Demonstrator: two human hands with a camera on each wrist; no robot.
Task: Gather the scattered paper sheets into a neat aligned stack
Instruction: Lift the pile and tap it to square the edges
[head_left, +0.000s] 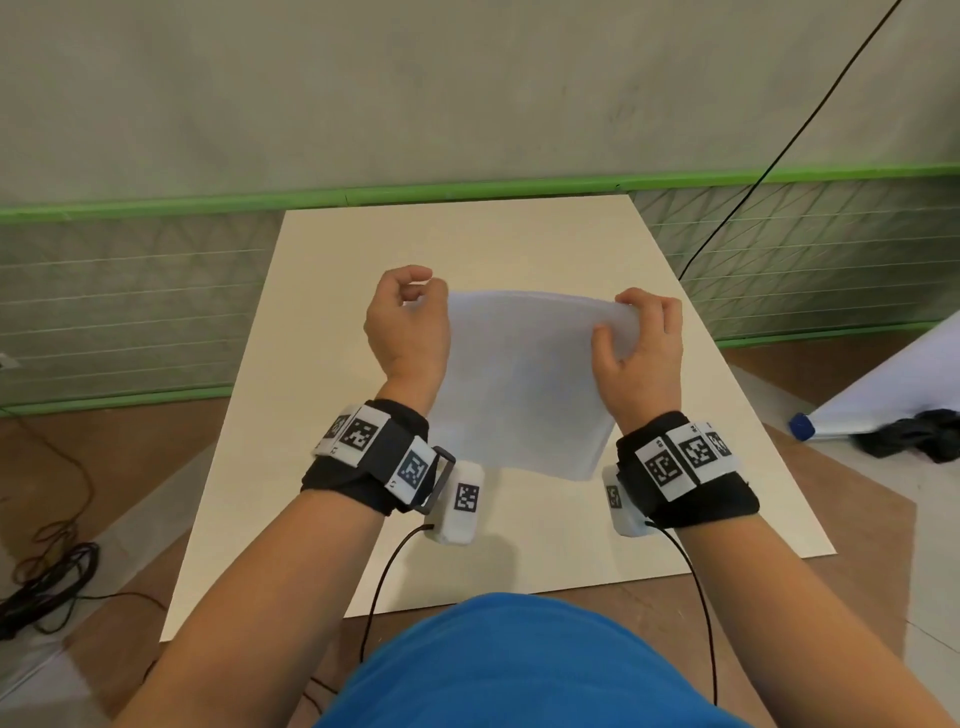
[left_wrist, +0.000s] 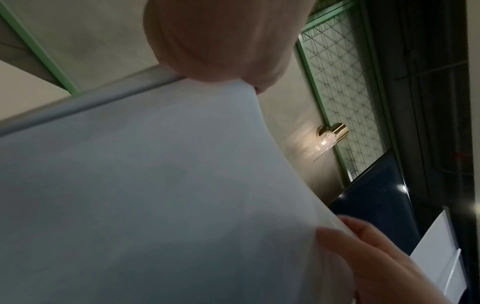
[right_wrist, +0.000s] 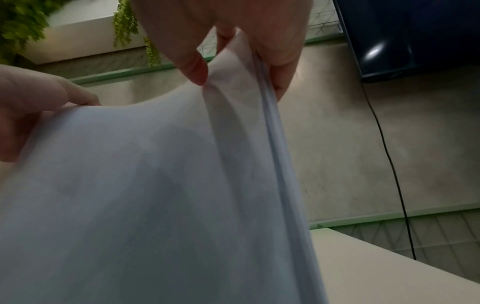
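Note:
A stack of white paper sheets (head_left: 519, 384) is held up on edge over the cream table board (head_left: 467, 239), sagging slightly along its top. My left hand (head_left: 423, 291) grips the stack's upper left corner with curled fingers. At the upper right corner my right hand (head_left: 618, 322) pinches the sheets, thumb in front and fingers behind. In the left wrist view the stack (left_wrist: 130, 185) fills the frame. The right wrist view shows the sheets (right_wrist: 130, 185) bunched between thumb (right_wrist: 192, 67) and fingers. Whether the lower edge touches the board I cannot tell.
A green-trimmed mesh fence (head_left: 130, 312) runs behind the board. A black cable (head_left: 779, 150) hangs at the right. A white roll with a blue cap (head_left: 883, 395) and a dark bundle (head_left: 914, 434) lie on the floor at right, and coiled cables (head_left: 47, 571) at left.

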